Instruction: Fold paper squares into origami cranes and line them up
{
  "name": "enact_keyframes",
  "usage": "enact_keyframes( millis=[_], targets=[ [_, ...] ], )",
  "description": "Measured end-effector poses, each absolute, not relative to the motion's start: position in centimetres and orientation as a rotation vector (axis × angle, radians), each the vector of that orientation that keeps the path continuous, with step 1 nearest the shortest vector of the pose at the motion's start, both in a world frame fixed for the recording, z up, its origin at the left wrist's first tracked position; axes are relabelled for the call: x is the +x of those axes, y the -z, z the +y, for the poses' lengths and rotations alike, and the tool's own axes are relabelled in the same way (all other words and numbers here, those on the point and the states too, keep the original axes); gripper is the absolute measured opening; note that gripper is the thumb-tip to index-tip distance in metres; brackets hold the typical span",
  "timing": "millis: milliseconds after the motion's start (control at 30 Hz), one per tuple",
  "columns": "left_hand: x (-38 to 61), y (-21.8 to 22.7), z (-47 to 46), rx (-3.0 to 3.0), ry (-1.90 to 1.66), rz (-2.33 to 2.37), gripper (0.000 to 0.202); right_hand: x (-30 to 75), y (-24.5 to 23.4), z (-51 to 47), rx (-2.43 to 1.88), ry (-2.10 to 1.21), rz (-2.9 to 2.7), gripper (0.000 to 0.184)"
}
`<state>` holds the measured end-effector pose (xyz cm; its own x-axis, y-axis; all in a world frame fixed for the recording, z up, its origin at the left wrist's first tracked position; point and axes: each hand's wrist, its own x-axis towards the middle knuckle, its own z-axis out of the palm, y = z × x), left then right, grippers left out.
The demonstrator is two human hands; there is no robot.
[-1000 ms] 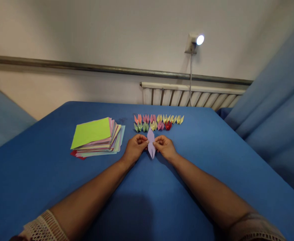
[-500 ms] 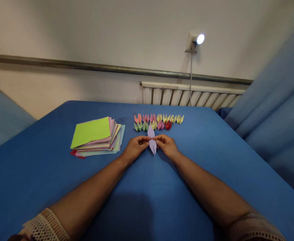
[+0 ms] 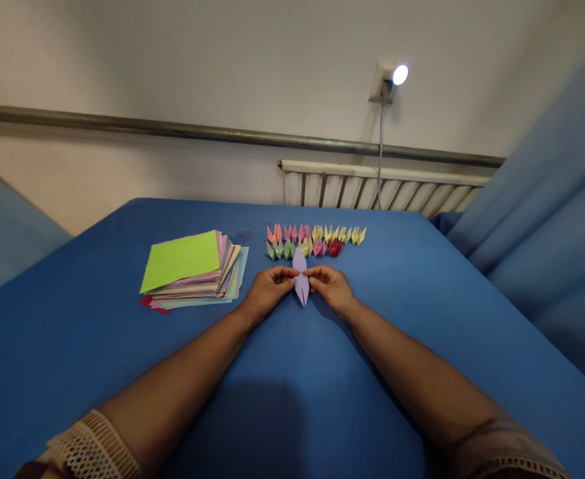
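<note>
A folded piece of lilac origami paper (image 3: 300, 281), long and diamond-shaped with a slit in its lower half, is held upright over the table. My left hand (image 3: 271, 289) pinches its left edge between thumb and fingers. From the other side, my right hand (image 3: 333, 289) pinches the right edge at about the same height. Just behind the lilac paper stand two rows of folded paper cranes, among them a red crane (image 3: 335, 248), a green crane (image 3: 274, 249) and an orange crane (image 3: 274, 233). The paper's top tip overlaps the front row in view.
Left of my hands lies a thick stack of coloured paper (image 3: 185, 266), a lime-green sheet on top. A blue cloth covers the table (image 3: 292, 372). Behind it are a wall pipe (image 3: 197, 133), a radiator (image 3: 342, 179) and a socket with a lit plug (image 3: 389, 78). A blue curtain (image 3: 536, 199) hangs at right.
The lilac paper has turned slightly, and its lower two points now lie closer together. Both hands keep their pinch in nearly the same place.
</note>
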<state>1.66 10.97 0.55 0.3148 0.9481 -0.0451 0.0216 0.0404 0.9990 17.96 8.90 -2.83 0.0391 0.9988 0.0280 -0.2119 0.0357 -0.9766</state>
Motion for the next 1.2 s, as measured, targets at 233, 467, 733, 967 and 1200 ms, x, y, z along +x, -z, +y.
enact_keyframes(
  millis=[233, 467, 733, 967, 1200],
  targets=[
    [2.0, -0.5, 10.6, 1.416, -0.894, 1.024, 0.025, 17.8, 2.7, 8.8, -1.046, -1.146, -1.011, 0.031],
    [1.2, -1.6, 10.9, 1.884, -1.123, 1.039, 0.056, 18.3, 2.5, 8.0, -1.145, -0.829, -1.49, 0.028],
    [1.0, -1.9, 10.1, 2.017, -0.852, 1.041, 0.01, 18.8, 0.4, 6.5, -1.208, -0.419, -1.833, 0.034],
    [2.5, -1.1, 9.8, 1.168, -1.053, 1.084, 0.027, 16.6, 1.8, 7.6, -1.125, -1.02, -0.987, 0.04],
    [2.8, -0.9, 9.2, 1.069, -0.991, 1.021, 0.03, 16.4, 1.3, 7.1, -1.076, -1.172, -0.986, 0.032]
  ],
)
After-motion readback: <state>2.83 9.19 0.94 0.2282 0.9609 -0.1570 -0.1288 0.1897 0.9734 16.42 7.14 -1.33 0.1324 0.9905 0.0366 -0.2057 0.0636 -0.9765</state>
